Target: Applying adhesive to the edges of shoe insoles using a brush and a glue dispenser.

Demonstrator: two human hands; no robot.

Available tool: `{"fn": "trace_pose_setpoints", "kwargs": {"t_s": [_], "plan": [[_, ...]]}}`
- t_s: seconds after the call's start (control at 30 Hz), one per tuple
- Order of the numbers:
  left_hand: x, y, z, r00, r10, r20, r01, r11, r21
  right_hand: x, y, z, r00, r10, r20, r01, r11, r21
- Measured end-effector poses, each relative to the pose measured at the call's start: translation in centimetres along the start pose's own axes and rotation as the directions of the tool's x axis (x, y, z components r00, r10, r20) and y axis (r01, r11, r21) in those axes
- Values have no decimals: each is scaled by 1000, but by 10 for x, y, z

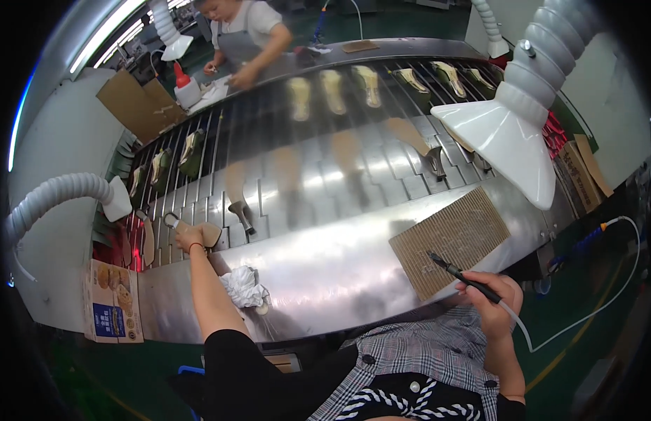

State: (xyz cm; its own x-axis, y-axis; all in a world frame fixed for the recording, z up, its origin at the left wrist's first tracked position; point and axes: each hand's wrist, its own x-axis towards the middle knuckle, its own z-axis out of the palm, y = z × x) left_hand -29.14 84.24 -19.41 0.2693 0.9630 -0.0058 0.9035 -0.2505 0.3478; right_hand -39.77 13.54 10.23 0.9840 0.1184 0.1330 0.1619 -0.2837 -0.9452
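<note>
My left hand (190, 238) reaches to the left end of the slatted conveyor, its fingers closed around a tan shoe insole (212, 235). Another tan insole (149, 242) lies just left of it. Well to the right, my right hand (495, 303) grips a black pen-shaped tool (480, 285) with a thin dark tip. A pale hose runs from the tool's rear end. That tip is over a ribbed brown cardboard mat (452, 238) on the metal ledge. Close to my left forearm sits a crumpled white cloth (245, 286).
Across the conveyor (318, 182), motion-blurred insoles and pale shoe parts (368, 84) lie in rows. White extraction hoods (504, 137) hang at right and left. A co-worker (248, 42) stands opposite, beside a red-capped white bottle (187, 90). A printed carton (115, 302) stands at the left.
</note>
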Motion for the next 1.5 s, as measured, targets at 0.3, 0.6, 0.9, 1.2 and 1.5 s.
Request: {"fn": "trace_pose_setpoints", "kwargs": {"t_s": [0.3,0.6,0.9,1.2,1.5], "plan": [[-42,44,-88,657,714,243,702,-460,-544,3,19,-17,989,129,-78,-93,931,354],[-370,111,-166,307,944,119,944,-286,-164,9,50,-37,960,279,-3,-159,555,816],[-548,142,-174,-2,908,418,810,246,-532,-20,-10,-6,999,-33,-42,48,904,426],[-554,157,-198,71,976,204,825,57,-562,-35,-32,-4,688,-701,188,724,677,-128],[-542,167,-203,113,991,74,941,-83,-329,-35,-22,-10,737,-642,210,643,762,76]]}}
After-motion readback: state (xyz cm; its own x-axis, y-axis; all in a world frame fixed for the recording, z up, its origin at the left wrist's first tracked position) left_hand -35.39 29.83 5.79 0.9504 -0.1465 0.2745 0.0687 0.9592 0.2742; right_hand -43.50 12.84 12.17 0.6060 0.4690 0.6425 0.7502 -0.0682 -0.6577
